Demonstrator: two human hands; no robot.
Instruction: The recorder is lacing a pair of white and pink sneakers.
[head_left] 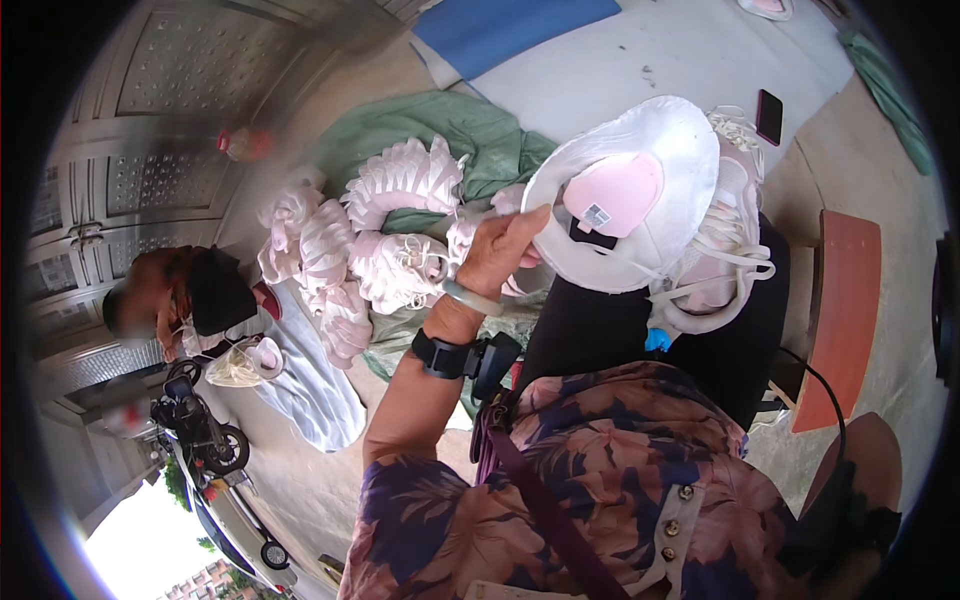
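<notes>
My left hand (500,252) grips the brim of a white sun hat (680,140), thumb on top. The hat's hollow faces up, showing a pink crown lining (615,195) with a small white label and a dark patch beside it. More white and pink hats (712,255) with loose straps lie on my lap, against the held hat's right side. A small blue thing (657,340) shows at their lower edge. At the lower right, a smooth skin-coloured shape beside a black strap seems to be my right hand (860,460); its fingers cannot be made out.
Stacked white and pink hats (405,185) lie on green cloth (480,125) to the left. A phone (768,117) rests on a pale sheet (690,50). An orange-red board (845,310) stands at right. Another person (190,290) sits at far left, near a motorbike (205,435).
</notes>
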